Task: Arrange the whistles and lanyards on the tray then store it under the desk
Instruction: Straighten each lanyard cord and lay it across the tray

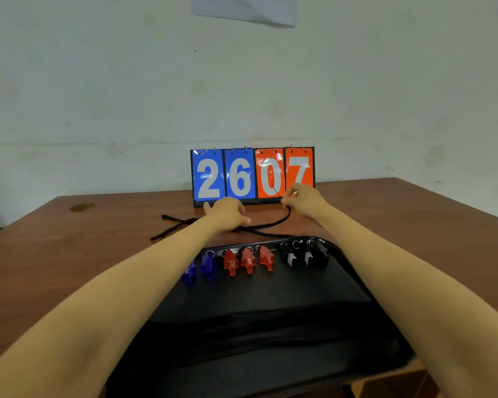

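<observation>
A black tray (270,297) lies in front of me on the brown desk. Along its far edge stand a row of whistles: two blue whistles (208,264), three red whistles (247,260) and black whistles (305,254). Behind the tray, black lanyards (179,225) lie tangled on the desk. My left hand (227,212) presses down on the lanyard cords, fingers curled over them. My right hand (302,198) pinches one end of a black lanyard, whose cord curves down from it toward the left hand.
A flip scoreboard (252,175) reading 2607 stands at the back of the desk (84,254), just behind both hands. A round stain (82,207) marks the desk at far left. The wall rises behind; the desk's right edge slopes past the tray.
</observation>
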